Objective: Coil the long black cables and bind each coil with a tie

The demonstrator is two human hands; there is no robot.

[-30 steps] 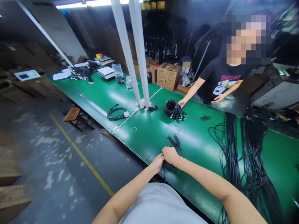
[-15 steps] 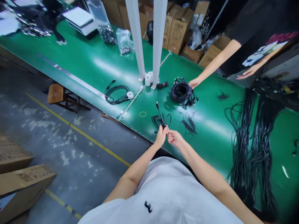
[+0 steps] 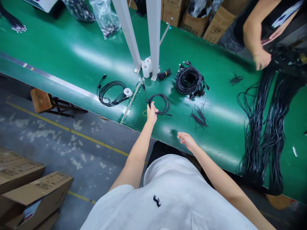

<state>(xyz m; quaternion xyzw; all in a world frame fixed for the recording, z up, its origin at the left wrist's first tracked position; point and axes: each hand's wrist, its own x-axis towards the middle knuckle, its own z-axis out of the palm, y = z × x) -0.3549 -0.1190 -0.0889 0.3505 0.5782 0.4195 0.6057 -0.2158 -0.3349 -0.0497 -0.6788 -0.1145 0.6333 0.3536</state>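
Note:
My left hand (image 3: 152,113) is closed on a coiled black cable (image 3: 165,99), holding it low at the front of the green table. One connector end of the cable points up and away past my fingers. Beneath that hand, part of a yellow rubber band (image 3: 144,112) shows on the table top. My right hand (image 3: 187,140) is apart from the cable, near the front edge, with its fingers pinched together. Whatever may be between those fingertips is too small to make out. Thin black ties (image 3: 199,116) lie in a loose pile beyond it.
A thick cable bundle (image 3: 189,80) lies farther back. Left are another coiled cable (image 3: 111,92) and a white roll (image 3: 128,92). White posts (image 3: 153,41) rise from the table. Long black cables (image 3: 259,134) hang over the right side, near a co-worker's hand (image 3: 262,59).
My hands have separated; the left has carried the cable left and forward, and its loop now spreads out. The co-worker's hand has left the thick bundle and moved right. The view has shifted.

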